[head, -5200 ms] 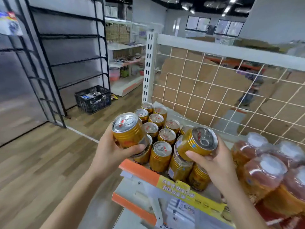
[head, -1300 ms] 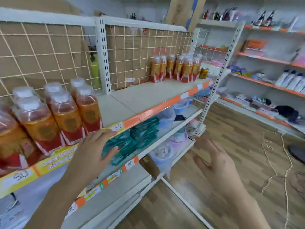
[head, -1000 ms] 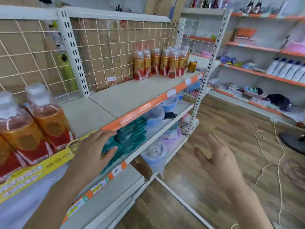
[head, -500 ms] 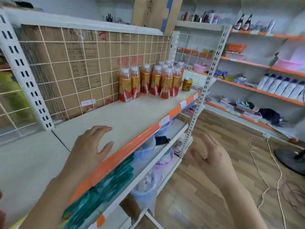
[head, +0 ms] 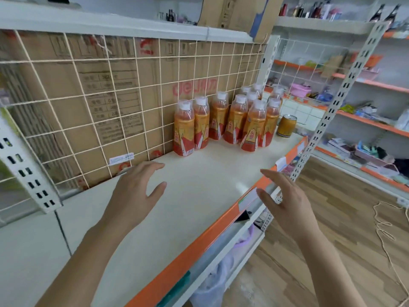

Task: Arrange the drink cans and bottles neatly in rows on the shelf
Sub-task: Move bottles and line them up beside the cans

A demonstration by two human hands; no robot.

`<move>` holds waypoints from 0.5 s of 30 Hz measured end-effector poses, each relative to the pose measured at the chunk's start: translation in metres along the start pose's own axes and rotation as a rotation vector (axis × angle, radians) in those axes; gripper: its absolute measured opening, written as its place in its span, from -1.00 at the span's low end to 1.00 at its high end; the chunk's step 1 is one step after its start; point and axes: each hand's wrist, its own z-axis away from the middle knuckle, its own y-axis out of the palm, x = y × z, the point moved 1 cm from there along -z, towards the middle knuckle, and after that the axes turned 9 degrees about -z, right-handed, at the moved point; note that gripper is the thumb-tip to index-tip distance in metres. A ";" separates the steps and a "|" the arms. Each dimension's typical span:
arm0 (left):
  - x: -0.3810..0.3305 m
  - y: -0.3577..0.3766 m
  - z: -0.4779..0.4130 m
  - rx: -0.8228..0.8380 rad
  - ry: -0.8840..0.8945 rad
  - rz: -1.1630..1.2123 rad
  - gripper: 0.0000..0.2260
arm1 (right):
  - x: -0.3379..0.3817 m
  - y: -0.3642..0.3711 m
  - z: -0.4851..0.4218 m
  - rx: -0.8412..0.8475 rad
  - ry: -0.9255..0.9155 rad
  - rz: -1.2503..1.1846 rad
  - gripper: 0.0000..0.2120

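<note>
Both bare forearms come in from the bottom edge. The left hand (head: 135, 191) is over the pale shelf (head: 199, 218), palm down, fingers spread loosely and slightly bent, thumb out to the right. It holds nothing; whether it touches the board or hangs just above it I cannot tell. The right hand (head: 285, 200) is out beyond the shelf's orange front strip (head: 194, 249), palm turned in toward the left hand, fingers nearly straight and close together, pointing forward and up, thumb nearest the strip. It too is relaxed and holds nothing.

Under the strip, a lower shelf (head: 205, 264) holds pale plastic bags. A wooden floor (head: 343, 229) lies to the right, with a light cord (head: 382, 224) looped on it.

Beyond the hands the board is bare up to its far end. There the bottles (head: 236, 120), orange-labelled with white caps, stand upright in a loose cluster, the leftmost ones close against the wire grid (head: 110, 96) that backs the shelf. A single gold can (head: 286, 126) stands upright just right of the bottles, apart from them, near the front right corner.

Behind the grid are brown cardboard boxes (head: 73, 85). A perforated white upright (head: 332, 111) rises at the shelf's right end, and further shelves (head: 371, 122) with orange edges and mixed goods line the far wall.
</note>
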 end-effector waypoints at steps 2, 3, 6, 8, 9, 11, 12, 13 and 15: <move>0.006 0.008 -0.016 0.010 -0.017 -0.038 -0.67 | -0.011 0.009 -0.024 0.032 0.025 -0.032 -0.62; 0.008 0.013 -0.025 0.017 -0.039 -0.050 -0.67 | -0.019 0.014 -0.038 0.049 0.040 -0.048 -0.62; 0.012 0.031 -0.057 0.032 -0.116 -0.068 -0.64 | -0.041 0.033 -0.085 0.094 0.062 -0.131 -0.64; 0.014 0.042 -0.080 0.037 -0.173 -0.081 -0.60 | -0.055 0.048 -0.119 0.139 0.087 -0.184 -0.63; 0.013 0.048 -0.091 0.040 -0.209 -0.074 -0.57 | -0.061 0.055 -0.136 0.168 0.094 -0.214 -0.63; 0.013 0.059 -0.114 0.039 -0.279 -0.046 -0.52 | -0.073 0.070 -0.170 0.242 0.102 -0.284 -0.61; 0.013 0.066 -0.125 0.036 -0.308 -0.033 -0.49 | -0.077 0.078 -0.187 0.281 0.104 -0.310 -0.60; 0.013 0.073 -0.136 0.036 -0.340 -0.009 -0.46 | -0.081 0.087 -0.202 0.322 0.108 -0.328 -0.56; 0.013 0.087 -0.156 0.036 -0.410 0.100 -0.41 | -0.085 0.104 -0.230 0.404 0.127 -0.379 -0.47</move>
